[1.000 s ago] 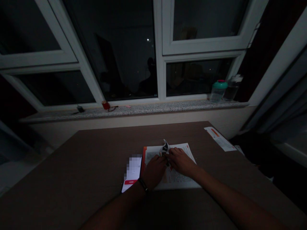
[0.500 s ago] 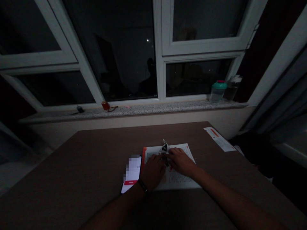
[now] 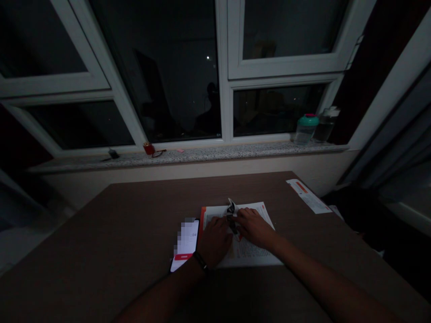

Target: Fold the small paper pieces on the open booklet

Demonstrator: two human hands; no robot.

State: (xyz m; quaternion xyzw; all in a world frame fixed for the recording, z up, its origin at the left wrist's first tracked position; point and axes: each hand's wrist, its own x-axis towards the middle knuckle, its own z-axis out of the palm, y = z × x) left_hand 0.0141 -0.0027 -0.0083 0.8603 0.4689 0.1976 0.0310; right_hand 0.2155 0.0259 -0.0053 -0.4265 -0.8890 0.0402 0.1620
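Folded paper (image 3: 230, 208) seemed pinched by fingers of the left hand (image 3: 214, 242) and right hand (image 3: 254, 228) over a printed sheet (image 3: 252, 256); a teal-lidded bottle (image 3: 305, 130) stood upper right.

White-framed windows (image 3: 222, 67), black night glass, speckled granite sill (image 3: 202, 154), cream wall (image 3: 168, 167), brown tabletop (image 3: 101, 242), dim light

A brown table (image 3: 101, 233) carries a printed sheet (image 3: 252, 253) directly under the left hand's fingers (image 3: 222, 225), a phone (image 3: 185, 240) just left of those fingers, and a paper slip (image 3: 308, 195) well beyond and right of them.
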